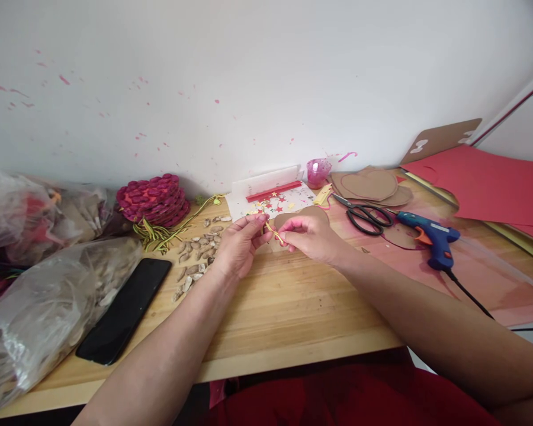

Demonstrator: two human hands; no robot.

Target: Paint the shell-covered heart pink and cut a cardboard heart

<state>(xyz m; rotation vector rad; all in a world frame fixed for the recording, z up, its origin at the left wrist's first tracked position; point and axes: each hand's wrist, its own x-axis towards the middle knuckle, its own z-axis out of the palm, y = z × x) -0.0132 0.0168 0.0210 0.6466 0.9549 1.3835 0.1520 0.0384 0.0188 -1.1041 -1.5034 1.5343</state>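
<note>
Both hands meet above the middle of the wooden table, fingers pinched on a thin yellow cord (272, 230). My left hand (243, 241) grips one part of it between thumb and fingertips. My right hand (308, 238) pinches the cord a short way to the right. Just behind the hands lies a brown cardboard heart (308, 216), partly covered by them. Loose peanut shells (199, 245) are spread to the left of my left hand. Farther back, a white paper (238, 204) holds small red and yellow stars (279, 204).
At left are a stack of dark pink pieces (153, 198) with yellow-green cords (153, 234), a black phone (127, 310) and plastic bags (44, 313). On the right lie black-handled scissors (364, 218), a blue glue gun (435, 236) with its cable, cardboard hearts (373, 184) and red sheets (493, 183).
</note>
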